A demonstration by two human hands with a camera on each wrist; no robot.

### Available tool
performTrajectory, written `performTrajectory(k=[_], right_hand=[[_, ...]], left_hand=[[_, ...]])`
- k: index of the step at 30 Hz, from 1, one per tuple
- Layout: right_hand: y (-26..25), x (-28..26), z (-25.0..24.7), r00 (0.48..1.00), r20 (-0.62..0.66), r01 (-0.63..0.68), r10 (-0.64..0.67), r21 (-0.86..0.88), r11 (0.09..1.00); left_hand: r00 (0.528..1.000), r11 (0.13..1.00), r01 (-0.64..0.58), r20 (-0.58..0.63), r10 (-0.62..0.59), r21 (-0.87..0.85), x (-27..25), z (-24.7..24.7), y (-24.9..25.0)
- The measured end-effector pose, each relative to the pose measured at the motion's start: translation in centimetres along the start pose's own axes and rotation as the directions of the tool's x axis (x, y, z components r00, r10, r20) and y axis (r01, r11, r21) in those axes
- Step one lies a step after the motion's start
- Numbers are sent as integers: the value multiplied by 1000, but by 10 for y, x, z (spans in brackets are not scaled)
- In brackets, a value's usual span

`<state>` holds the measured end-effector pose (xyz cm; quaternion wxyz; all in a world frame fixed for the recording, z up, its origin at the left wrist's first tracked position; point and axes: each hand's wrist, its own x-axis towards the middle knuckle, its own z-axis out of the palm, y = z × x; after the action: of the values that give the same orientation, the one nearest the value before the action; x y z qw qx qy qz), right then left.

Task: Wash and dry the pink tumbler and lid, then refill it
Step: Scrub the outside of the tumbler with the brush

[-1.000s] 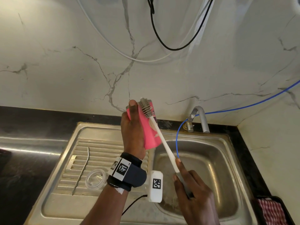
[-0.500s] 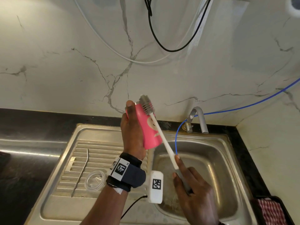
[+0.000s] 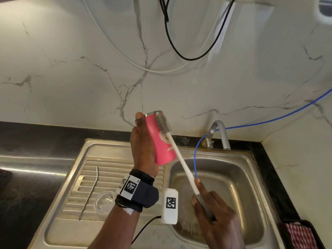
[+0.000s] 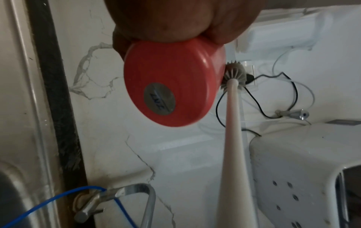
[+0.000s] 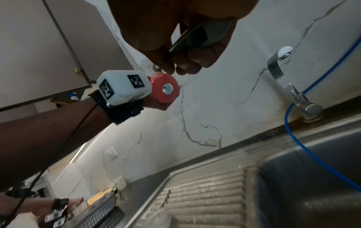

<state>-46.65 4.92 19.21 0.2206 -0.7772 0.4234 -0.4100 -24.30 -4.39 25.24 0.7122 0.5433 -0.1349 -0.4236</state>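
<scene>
Right hand (image 3: 215,216): nearest the camera, fingers curled round the grey grip of a long white-handled bottle brush (image 3: 181,159).
Left hand (image 3: 143,150): wrapped round the pink cylindrical tumbler (image 3: 161,141), held tilted above the stainless-steel sink (image 3: 251,177).
Brush head: grey bristles lay against the tumbler's outer wall near its rim.
Draining board: clear round lid (image 3: 105,202) beside a bent metal straw (image 3: 89,191).
Rear: curved steel tap (image 3: 222,133).

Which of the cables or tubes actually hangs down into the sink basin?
The blue tube: it runs from the right, loops past the tap and ends inside the basin. The black and white ones stay on the wall.
</scene>
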Motion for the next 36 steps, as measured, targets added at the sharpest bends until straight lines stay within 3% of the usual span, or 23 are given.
performTrajectory(k=[3,10,16,23,27,32,36], right_hand=[[1,-9,-3,1000,24,6,-7,29,1000],[-1,13,7,1000,-2,15,-15,2,1000],[-3,-18,1,999,44,20,-19,-16,1000],[-7,15,15,998,-10,69,-69,-67,995],[-4,-13,11,995,29,93,-92,-52,994],[6,-56,7,993,120,32,-23,-72,997],[-3,-41,16,994,103,27,-20,-64,998]], left_hand=[[999,1000,3,-35,-4,-26,5,-3,7],[998,1000,-1,69,3,-17,-12,2,-4],[999,999,-32,-26,32,-22,4,-9,11],[996,996,-49,79,44,70,-28,5,-5],[997,998,-68,25,68,14,-19,-3,6],[986,997,-83,-147,83,5,-4,-24,12],[991,999,-47,-128,47,1,-13,-26,4]])
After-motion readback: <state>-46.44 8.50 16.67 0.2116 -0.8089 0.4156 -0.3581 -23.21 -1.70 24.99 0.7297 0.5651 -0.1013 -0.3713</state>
